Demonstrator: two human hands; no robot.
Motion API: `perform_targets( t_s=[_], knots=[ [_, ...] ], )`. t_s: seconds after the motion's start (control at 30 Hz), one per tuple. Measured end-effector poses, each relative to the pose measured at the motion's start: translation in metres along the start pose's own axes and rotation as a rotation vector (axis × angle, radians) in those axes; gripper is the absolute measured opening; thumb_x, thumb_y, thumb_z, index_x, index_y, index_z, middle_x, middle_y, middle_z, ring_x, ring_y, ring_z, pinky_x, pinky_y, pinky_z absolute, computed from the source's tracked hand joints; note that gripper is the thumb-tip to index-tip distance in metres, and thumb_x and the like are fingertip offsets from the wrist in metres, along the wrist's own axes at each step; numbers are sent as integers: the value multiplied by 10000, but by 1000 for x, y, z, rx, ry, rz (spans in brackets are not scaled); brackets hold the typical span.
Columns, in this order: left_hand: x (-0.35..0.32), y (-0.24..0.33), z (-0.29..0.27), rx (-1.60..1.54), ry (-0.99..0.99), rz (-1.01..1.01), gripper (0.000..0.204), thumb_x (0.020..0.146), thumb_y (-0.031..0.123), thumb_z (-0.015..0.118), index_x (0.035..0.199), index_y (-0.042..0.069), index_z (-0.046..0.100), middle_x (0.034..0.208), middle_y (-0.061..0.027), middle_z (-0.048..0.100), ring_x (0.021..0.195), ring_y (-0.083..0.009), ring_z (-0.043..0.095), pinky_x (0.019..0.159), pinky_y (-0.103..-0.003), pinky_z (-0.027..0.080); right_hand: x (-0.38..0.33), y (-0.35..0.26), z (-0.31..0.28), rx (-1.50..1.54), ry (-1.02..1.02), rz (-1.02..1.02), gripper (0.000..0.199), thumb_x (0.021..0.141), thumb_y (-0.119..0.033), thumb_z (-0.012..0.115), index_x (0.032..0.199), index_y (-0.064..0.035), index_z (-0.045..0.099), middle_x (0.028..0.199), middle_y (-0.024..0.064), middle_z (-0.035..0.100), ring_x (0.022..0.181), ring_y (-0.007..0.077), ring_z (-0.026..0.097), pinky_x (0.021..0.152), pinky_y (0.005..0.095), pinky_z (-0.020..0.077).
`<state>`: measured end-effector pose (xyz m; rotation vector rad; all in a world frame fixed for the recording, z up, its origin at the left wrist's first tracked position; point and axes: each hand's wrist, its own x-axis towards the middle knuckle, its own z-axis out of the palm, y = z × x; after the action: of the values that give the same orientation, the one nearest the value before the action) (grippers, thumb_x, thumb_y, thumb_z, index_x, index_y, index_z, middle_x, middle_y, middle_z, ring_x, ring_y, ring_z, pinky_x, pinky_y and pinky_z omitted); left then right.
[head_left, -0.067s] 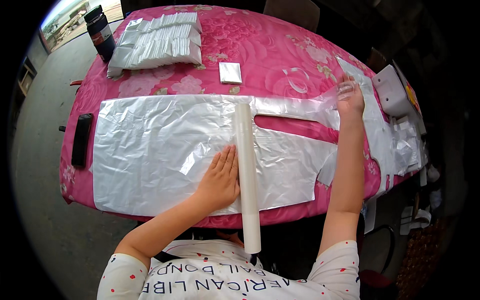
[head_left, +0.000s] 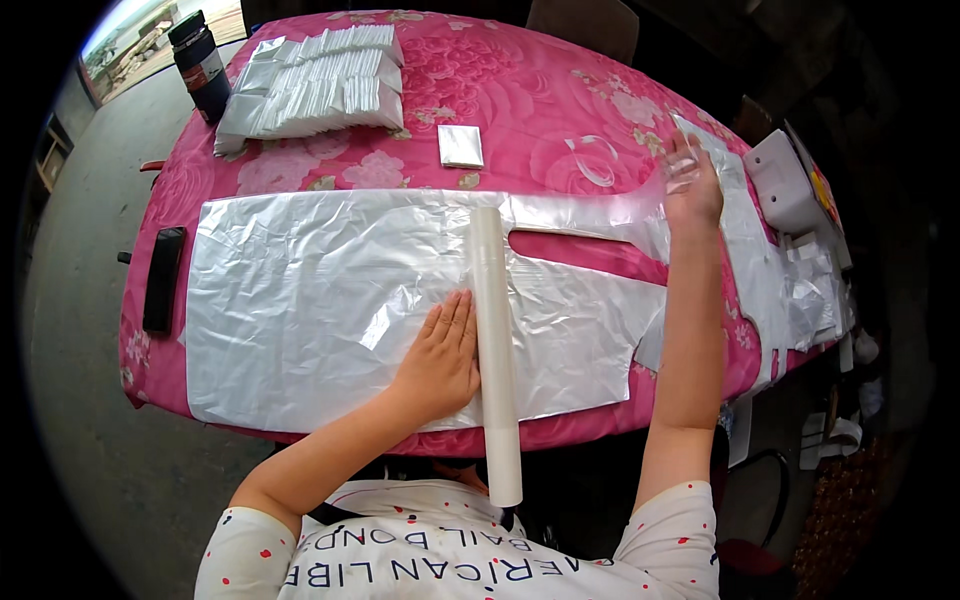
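A table [head_left: 560,120] with a pink flowered cloth bears a large sheet of thin translucent plastic [head_left: 320,300] spread flat across its near half, long axis running left to right. Across the sheet lies a white roll [head_left: 495,340], its long axis pointing away from the person, far end at the sheet's far edge and near end jutting over the table's near edge toward the person's chest. The left hand [head_left: 440,365] rests palm down on the sheet, fingers together and extended flat, their tips touching the left side of the roll; it grips nothing. The right arm stretches out straight to the far right, and the right hand [head_left: 692,180] has a narrow strip of the plastic [head_left: 600,212] pinched in its closed fingers, drawn taut from the roll. Compared with the frame a moment earlier, both hands and the roll keep nearly the same places. A stack of folded white packets [head_left: 315,85], a dark bottle [head_left: 200,60] and a small silver square [head_left: 460,146] sit at the far side
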<state>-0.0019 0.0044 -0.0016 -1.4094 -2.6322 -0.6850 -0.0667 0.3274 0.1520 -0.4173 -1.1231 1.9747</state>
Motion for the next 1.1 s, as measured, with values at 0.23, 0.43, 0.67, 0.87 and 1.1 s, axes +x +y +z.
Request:
perform_targets(
  t_s=[0.23, 0.43, 0.67, 0.87, 1.1],
  knots=[
    [0, 0, 8, -152, 132, 13, 579, 852, 241, 393, 1289, -135, 333, 1365, -281, 336, 1304, -385, 296, 1086, -464, 176, -228, 134, 146, -603, -1069, -192, 365, 942, -186, 422, 1227, 34, 481, 1230, 218, 514, 1196, 329, 449, 1008, 361, 324],
    [2, -3, 21, 106, 14, 47, 590, 842, 234, 373, 1297, -138, 320, 1414, -276, 243, 1348, -361, 207, 1098, -458, 149, -337, 251, 175, -1004, -1378, -284, 495, 830, -159, 505, 1280, 29, 417, 1364, 224, 357, 1330, 359, 224, 1084, 473, 175],
    [2, -4, 14, -183, 106, -57, 537, 821, 142, 398, 1295, -105, 349, 1393, -271, 285, 1336, -368, 229, 1096, -436, 171, -340, 179, 158, -755, -1760, -123, 637, 803, -273, 610, 1303, 44, 378, 1386, 252, 303, 1342, 390, 173, 1072, 451, 223],
    [60, -38, -43, -1687, 238, -690, 437, 881, 97, 384, 1293, -44, 350, 1273, -143, 460, 1026, -233, 546, 867, -322, 444, -254, 85, 63, -826, -1298, -443, 446, 796, -140, 624, 1215, -34, 510, 1302, 156, 462, 1253, 354, 376, 1007, 430, 334],
    [99, -63, -35, -2043, -34, -949, 591, 946, 386, 293, 1293, -92, 306, 1284, -174, 434, 1049, -268, 534, 859, -342, 442, -198, 55, -40, -1197, -1022, -450, 371, 819, -161, 597, 1163, -30, 550, 1262, 136, 508, 1222, 332, 422, 993, 414, 354]
  ],
)
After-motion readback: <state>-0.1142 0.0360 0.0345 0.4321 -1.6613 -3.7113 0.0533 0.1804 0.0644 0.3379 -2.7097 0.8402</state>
